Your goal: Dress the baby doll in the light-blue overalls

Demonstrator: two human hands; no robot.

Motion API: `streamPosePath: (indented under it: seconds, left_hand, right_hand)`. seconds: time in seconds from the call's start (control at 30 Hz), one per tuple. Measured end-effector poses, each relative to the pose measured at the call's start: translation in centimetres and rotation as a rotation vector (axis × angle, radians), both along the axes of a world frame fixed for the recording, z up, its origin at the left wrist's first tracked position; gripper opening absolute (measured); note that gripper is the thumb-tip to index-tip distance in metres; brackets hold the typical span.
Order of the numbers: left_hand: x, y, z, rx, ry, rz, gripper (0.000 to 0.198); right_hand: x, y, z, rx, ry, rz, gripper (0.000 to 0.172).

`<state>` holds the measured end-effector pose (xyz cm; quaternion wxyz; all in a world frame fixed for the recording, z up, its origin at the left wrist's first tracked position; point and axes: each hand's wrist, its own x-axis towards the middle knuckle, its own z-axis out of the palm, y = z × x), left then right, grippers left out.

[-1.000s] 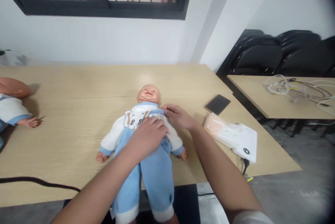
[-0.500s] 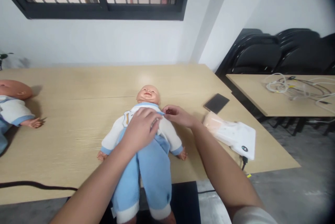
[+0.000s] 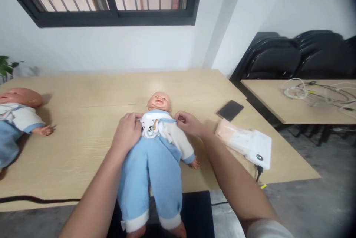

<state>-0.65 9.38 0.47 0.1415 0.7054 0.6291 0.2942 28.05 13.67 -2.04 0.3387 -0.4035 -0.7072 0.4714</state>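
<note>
A baby doll (image 3: 156, 145) in a white top and blue dungarees lies on its back on the wooden table (image 3: 91, 93), legs hanging over the near edge. My left hand (image 3: 127, 133) covers the doll's right shoulder and arm, its fingers curled onto the clothing near the bib's left corner. My right hand (image 3: 188, 123) pinches the blue shoulder strap at the doll's left shoulder. An elephant print shows on the bib between my hands.
A second doll (image 3: 16, 119) lies at the table's left edge. A black phone (image 3: 230, 110) and a white device (image 3: 247, 142) with a plugged cable lie to the right. Another table (image 3: 280, 108) holds tangled cables, with black chairs (image 3: 292, 56) behind. A black cord (image 3: 36, 199) runs along the near edge.
My left hand slid from the doll's chest across to its right shoulder, uncovering the bib's elephant print. My right hand stayed pinched on the strap. The view tilted slightly.
</note>
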Motion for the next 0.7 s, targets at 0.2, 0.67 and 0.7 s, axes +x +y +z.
streamPosePath:
  seconds: [0.2, 0.67, 0.7]
  left_hand:
    - [-2.9, -0.9, -1.4, -0.34, -0.251, 0.023, 0.036]
    - [-2.3, 0.0, -2.5, -0.433, -0.677, 0.088, 0.029]
    - [-2.4, 0.0, -2.5, -0.45, -0.714, 0.083, 0.027]
  right_hand:
    - [-0.5, -0.5, 0.6, 0.086, -0.161, -0.06, 0.008]
    - [-1.1, -6.6, 5.8, 0.261, -0.547, 0.122, 0.015]
    - [-1.2, -7.6, 6.0, 0.245, -0.643, 0.092, 0.017]
